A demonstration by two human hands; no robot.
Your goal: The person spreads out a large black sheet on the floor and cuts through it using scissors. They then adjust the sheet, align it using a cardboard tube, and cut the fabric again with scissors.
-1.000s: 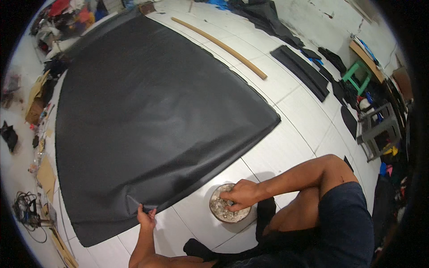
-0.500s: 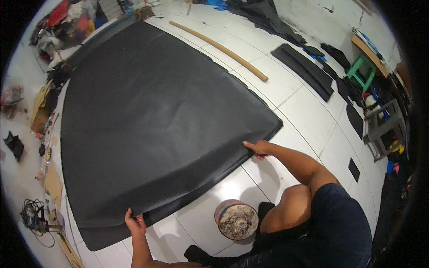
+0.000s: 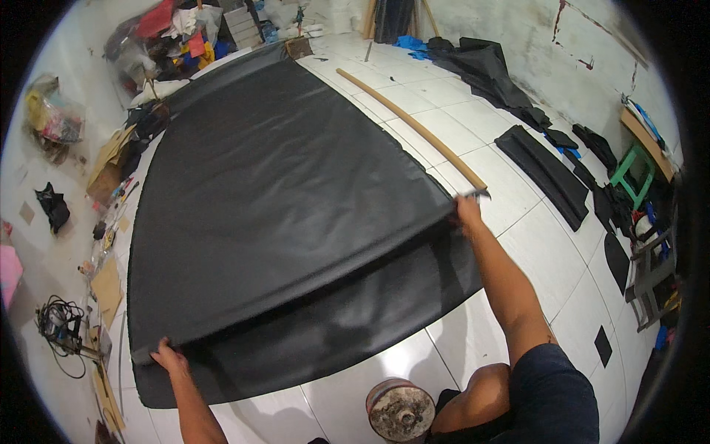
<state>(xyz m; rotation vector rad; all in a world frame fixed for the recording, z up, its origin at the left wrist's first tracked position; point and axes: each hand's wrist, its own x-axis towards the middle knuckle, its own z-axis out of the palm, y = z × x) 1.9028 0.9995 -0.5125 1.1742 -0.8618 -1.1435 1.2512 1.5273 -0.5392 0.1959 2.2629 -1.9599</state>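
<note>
A large black sheet (image 3: 288, 192), smooth like leatherette, is spread over the floor. Its near edge is lifted off another black layer (image 3: 333, 333) that lies flat beneath. At the left end of that raised edge, my left hand (image 3: 171, 357) grips the sheet with the fingers closed on it. My right hand (image 3: 467, 212) is closed on the right end, its fingers slightly smeared by motion. Between the two hands the edge stretches in a long soft fold and shades the layer below.
A round, crusted drum-like block (image 3: 401, 411) stands by my knee. Beyond the sheet's right side lies a long brown tube (image 3: 414, 126). Folded black material (image 3: 543, 174) rests farther right, near a green stool (image 3: 634, 175). Tangled cables (image 3: 63, 325) and cardboard (image 3: 107, 292) line the left.
Both hands have moved away from me and farther apart, carrying the top sheet's near edge with them. More of the lower layer now shows. The view has shifted too.
</note>
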